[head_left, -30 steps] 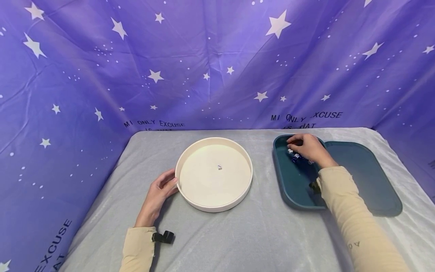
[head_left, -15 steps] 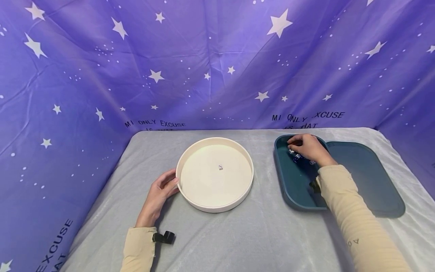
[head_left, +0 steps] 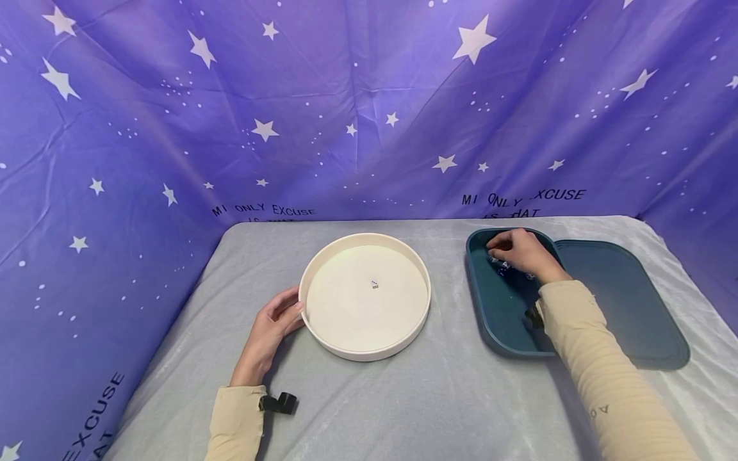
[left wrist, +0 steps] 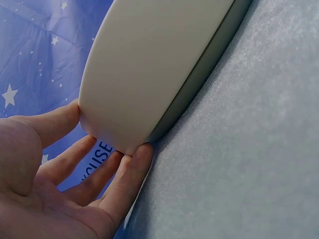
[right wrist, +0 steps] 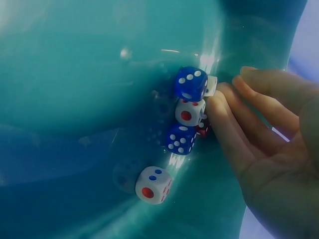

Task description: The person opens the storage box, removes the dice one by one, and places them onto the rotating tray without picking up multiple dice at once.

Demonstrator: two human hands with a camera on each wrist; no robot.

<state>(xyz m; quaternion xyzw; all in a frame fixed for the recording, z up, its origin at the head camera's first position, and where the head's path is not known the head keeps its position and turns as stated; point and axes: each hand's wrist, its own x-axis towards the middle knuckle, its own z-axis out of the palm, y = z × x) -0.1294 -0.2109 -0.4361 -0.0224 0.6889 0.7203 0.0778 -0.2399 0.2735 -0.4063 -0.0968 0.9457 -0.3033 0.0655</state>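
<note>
At the near left side of a cream round tray [head_left: 369, 352], my left hand [head_left: 278, 317] holds the wall, thumb at the rim and fingertips lower down in the left wrist view. One small white die [head_left: 374, 282] lies in that tray. Inside the teal box [head_left: 490, 333], my right hand [head_left: 521, 250] reaches down to several dice. The right wrist view has a blue die [right wrist: 191, 83] and a white die [right wrist: 190, 112] in a row, plus another white die [right wrist: 153, 185] apart. Fingertips touch a partly hidden white die [right wrist: 211, 86]; whether they pinch it is unclear.
A flat teal lid [head_left: 623, 301] lies right of the box, its left part behind the right sleeve. Grey cloth [head_left: 403, 410] covers the table. A purple star-patterned curtain [head_left: 346, 96] hangs along the back and sides.
My right fingers have dipped slightly lower over the dice, hiding more of the white die beside them. The left hand and the round tray stay put.
</note>
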